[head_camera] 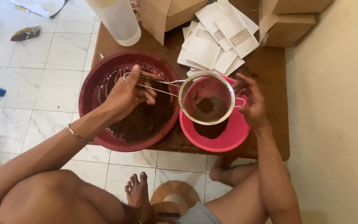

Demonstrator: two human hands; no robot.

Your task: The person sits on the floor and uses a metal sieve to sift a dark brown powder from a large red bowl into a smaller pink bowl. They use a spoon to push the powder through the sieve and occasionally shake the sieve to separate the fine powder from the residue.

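Note:
My left hand (128,93) grips the wire handle of a metal sieve (206,98), holding it level above a pink bowl (228,137). Dark brown powder lies in the sieve's mesh and in the pink bowl below. My right hand (249,103) is beside the sieve's far rim, fingers spread and touching or nearly touching it. Under my left hand stands a wide maroon basket-like bowl (96,83) holding more dark powder. Both bowls rest on a low brown table (270,74).
A stack of white paper pouches (216,45) lies behind the sieve. Cardboard boxes (162,16) and a white plastic container (119,23) stand at the table's back. My bare feet (139,195) are on the white tiled floor; a beige wall is at right.

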